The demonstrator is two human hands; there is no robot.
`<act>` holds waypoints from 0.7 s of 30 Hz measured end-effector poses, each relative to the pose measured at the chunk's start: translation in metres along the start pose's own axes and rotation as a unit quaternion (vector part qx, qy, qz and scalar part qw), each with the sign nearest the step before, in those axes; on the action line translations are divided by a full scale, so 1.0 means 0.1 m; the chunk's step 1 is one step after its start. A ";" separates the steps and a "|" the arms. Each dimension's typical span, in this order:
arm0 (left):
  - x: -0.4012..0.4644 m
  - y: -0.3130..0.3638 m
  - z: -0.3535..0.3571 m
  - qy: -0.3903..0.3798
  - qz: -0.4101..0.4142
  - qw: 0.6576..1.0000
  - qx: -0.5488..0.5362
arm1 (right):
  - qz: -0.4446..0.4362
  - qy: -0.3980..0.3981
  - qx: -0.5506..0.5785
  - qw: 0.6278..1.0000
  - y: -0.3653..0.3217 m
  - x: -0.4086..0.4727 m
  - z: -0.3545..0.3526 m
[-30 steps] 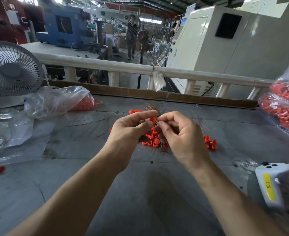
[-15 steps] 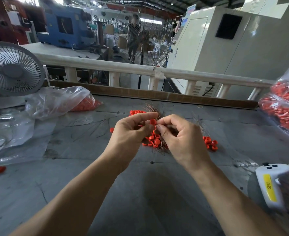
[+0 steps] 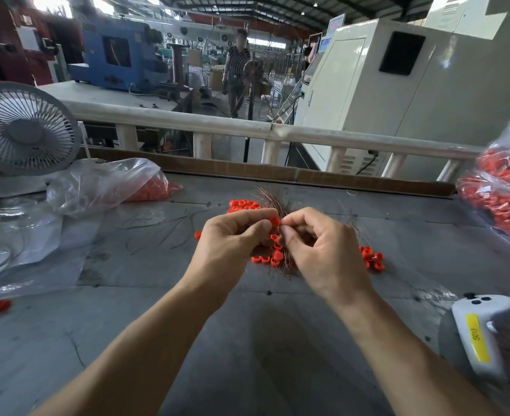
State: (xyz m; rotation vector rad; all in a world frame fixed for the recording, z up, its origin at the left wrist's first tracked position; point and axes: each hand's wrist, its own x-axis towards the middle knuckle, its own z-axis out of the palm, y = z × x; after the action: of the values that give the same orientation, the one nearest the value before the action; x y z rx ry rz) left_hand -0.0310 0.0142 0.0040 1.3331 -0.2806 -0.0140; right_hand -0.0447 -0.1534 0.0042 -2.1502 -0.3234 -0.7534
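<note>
Worktop [image 3: 277,340] is scuffed grey metal on a factory floor, with a white rail [image 3: 217,124] past its far edge and big machines beyond. We've got a fan [image 3: 22,130] and a bag [image 3: 103,184] of red bits at the far left corner, and a controller [image 3: 481,334] at the right edge. Loose caps [image 3: 273,256] and wires [image 3: 270,198] lie mid-worktop, half behind our hands. Our left hand [image 3: 232,238] pinches one cap [image 3: 275,220] between thumb and forefinger, just above that pile. Our right hand [image 3: 322,247] pinches in tight against the same cap.
</note>
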 end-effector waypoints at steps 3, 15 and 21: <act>0.01 0.00 0.00 0.005 -0.002 1.000 -0.004 | 0.006 -0.018 0.017 1.000 0.01 0.00 0.00; 0.01 0.03 -0.01 -0.012 -0.026 0.997 -0.073 | 0.009 -0.027 0.060 0.998 0.03 -0.02 -0.01; 0.02 0.05 -0.01 -0.023 -0.024 0.996 -0.082 | 0.017 -0.023 0.065 0.997 0.02 -0.02 -0.01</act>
State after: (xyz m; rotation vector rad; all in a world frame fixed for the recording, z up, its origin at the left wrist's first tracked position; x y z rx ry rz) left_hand -0.0299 0.0161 0.0088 1.1779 -0.2799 -0.1065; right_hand -0.0460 -0.1557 0.0018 -2.0476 -0.3503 -0.6462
